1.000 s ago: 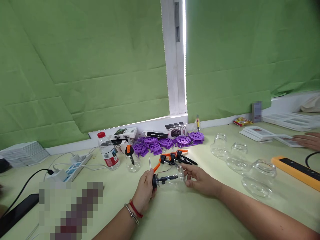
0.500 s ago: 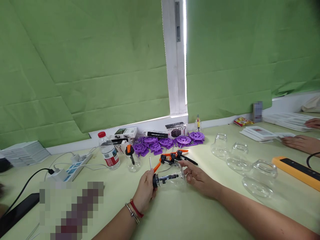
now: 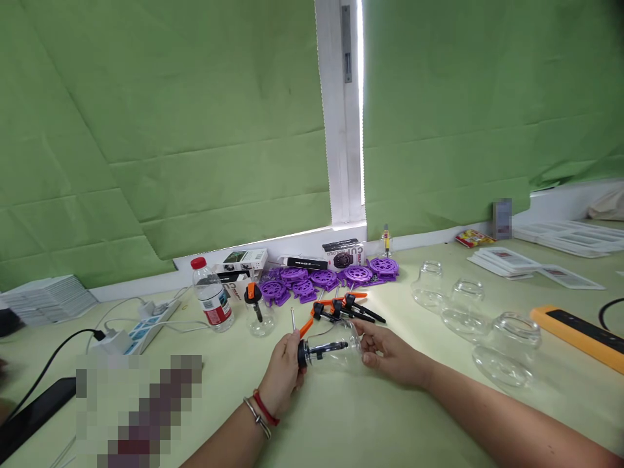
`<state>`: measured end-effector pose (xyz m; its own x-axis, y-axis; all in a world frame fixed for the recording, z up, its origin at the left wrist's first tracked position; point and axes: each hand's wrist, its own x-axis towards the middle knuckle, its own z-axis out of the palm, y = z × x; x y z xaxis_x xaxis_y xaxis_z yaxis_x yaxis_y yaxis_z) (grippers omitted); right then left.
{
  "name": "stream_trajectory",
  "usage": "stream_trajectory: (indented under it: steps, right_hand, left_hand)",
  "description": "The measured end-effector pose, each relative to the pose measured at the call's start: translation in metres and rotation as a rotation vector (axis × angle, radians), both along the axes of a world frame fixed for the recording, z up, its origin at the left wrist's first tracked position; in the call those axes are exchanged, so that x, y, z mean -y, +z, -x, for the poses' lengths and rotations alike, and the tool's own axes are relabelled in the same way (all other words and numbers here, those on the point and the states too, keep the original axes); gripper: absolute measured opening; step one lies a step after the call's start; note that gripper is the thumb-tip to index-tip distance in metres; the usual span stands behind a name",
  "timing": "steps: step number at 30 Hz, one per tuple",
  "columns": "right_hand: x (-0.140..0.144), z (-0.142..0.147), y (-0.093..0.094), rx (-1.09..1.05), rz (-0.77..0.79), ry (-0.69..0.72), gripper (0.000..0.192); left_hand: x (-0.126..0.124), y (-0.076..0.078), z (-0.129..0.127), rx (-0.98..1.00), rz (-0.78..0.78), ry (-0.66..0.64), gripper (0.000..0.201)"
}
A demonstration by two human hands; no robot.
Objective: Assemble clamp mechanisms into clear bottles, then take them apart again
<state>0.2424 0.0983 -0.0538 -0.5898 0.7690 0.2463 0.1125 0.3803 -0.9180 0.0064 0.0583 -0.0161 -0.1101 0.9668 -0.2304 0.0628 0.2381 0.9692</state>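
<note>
A clear glass bottle (image 3: 345, 364) lies sideways between my hands, low over the table. My left hand (image 3: 284, 365) is closed round the black cap (image 3: 302, 353) at its neck; an orange lever juts up past the fingers. Inside the glass a black stem (image 3: 334, 348) runs from the cap. With fingers curled, my right hand (image 3: 385, 351) grips the bottle's wide base. Just behind it lie several black-and-orange caps with stems (image 3: 338, 308). To the left stands another glass bottle (image 3: 260, 322) with such a cap fitted.
Three clear glass bottles (image 3: 507, 348) stand upside down at right, beside an orange-and-black bar (image 3: 580, 335). Purple plastic parts (image 3: 324, 278) and small boxes line the back. A water bottle (image 3: 212, 296) and power strip (image 3: 146, 328) are at left. White cards (image 3: 507, 260) lie back right.
My right hand's fingers have shifted slightly on the base of the bottle. My left hand keeps its hold on the cap. Another person's hands at the far right have gone out of view.
</note>
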Motion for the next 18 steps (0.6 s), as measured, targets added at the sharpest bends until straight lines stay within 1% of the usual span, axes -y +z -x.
stream_trajectory:
  steps: [7,10,15,18]
  right_hand:
    - [0.0013,0.0014,0.0083,0.023,-0.012,0.005,0.057]
    - [-0.0004,-0.0003,0.0073,0.056,-0.019,-0.017,0.055]
    - [-0.0022,-0.0022,0.0028,0.108,-0.032,-0.034,0.058]
    - [0.0016,-0.0018,0.0044,0.059,-0.029,-0.043,0.069]
  left_hand:
    - [-0.0003,-0.0032,0.0010,0.007,-0.025,-0.014,0.044]
    - [-0.0003,-0.0047,0.0013,0.009,-0.018,-0.028,0.043]
    - [0.0001,-0.0047,0.0013,0.009,-0.018,-0.017,0.043]
    - [-0.0005,-0.0047,0.0015,0.013,-0.033,-0.012,0.043]
